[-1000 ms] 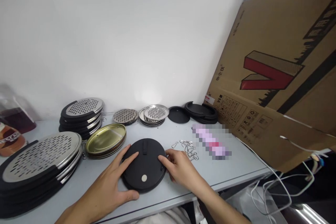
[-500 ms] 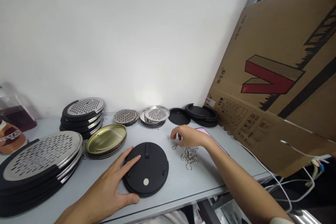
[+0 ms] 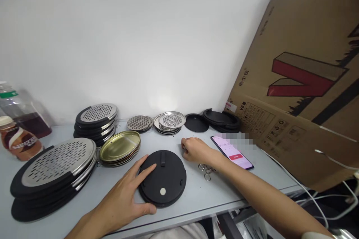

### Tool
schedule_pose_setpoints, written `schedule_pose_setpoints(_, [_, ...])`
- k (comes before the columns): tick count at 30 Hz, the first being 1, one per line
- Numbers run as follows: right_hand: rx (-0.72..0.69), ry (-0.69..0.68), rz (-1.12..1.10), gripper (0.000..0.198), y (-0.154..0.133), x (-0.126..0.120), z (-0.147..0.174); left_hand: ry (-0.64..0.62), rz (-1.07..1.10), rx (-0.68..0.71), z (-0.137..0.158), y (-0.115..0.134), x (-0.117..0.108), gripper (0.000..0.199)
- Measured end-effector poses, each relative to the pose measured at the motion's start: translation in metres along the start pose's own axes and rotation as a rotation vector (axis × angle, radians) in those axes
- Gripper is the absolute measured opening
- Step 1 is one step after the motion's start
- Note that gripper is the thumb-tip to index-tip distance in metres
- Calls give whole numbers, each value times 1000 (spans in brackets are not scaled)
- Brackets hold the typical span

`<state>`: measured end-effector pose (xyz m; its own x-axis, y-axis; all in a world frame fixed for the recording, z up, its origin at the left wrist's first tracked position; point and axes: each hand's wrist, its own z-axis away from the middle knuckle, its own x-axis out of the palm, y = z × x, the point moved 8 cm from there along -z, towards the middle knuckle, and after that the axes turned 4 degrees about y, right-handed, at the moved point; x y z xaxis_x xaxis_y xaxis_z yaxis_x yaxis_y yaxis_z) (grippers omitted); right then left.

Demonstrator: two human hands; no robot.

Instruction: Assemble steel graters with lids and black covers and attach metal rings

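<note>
My left hand (image 3: 123, 194) lies with its fingers spread on the left side of a round black disc (image 3: 165, 170), its thumb at the near edge. The disc has a raised black tab at the top and a pale round spot near the bottom. To its right, my right hand (image 3: 196, 150) is closed just above the table, thumb and fingers pinched together. Whatever is between those fingertips is hidden. Several small metal wire loops (image 3: 207, 176) lie under and beside my right wrist, partly covered by it.
Black-rimmed perforated metal discs (image 3: 60, 160) are stacked at left, near gold lids (image 3: 119, 146). Along the wall are round metal grater plates (image 3: 172, 119) and black rings (image 3: 221, 117). A phone (image 3: 234, 153) lies by my right forearm. Bottles (image 3: 21, 140) and a cardboard box (image 3: 260, 112) flank the table.
My right hand's fingers have closed, and the wire loop under its fingertips is out of sight. My left hand still rests on the black disc. The view has shifted slightly, showing more phone.
</note>
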<state>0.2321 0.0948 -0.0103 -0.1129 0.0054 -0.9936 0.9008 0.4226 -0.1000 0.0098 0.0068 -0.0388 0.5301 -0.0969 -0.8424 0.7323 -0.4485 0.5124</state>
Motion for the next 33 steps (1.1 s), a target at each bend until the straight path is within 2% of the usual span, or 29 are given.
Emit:
schedule_pose_setpoints(2, [-18, 20, -32, 26, -2, -4, -4, -9, -6, 7, 1, 0, -2, 92])
schedule_pose_setpoints(5, [-87, 44, -110, 31, -10, -16, -7, -46, -15, 43, -3, 2, -9, 78])
schedule_pose_setpoints(9, [-211, 67, -474, 36, -31, -31, -4, -27, -32, 111, -30, 11, -28, 52])
schedule_pose_setpoints(12, [-170, 149, -751, 31, -38, -30, -3, 90, 48, 144, -57, 22, -45, 33])
schedule_pose_setpoints(14, [-132, 215, -865, 29, -40, -23, -3, 149, 140, 118, -71, 26, -50, 28])
schedule_pose_setpoints(20, [-33, 338, -1165, 25, -36, -3, -7, 194, 362, 125, -93, 35, -37, 17])
schedule_pose_setpoints(22, [-24, 386, -1134, 18, -34, -2, -7, 243, 423, 99, -95, 31, -32, 16])
schedule_pose_setpoints(25, [-70, 474, -947, 11, -35, -8, -2, 317, 432, 82, -93, 23, -26, 15])
schedule_pose_setpoints(29, [-150, 564, -805, 21, -42, -13, 6, 356, 365, 126, -87, 22, -22, 16])
schedule_pose_setpoints(33, [-193, 553, -804, 24, -44, -8, 5, 382, 282, 171, -82, 21, -21, 17])
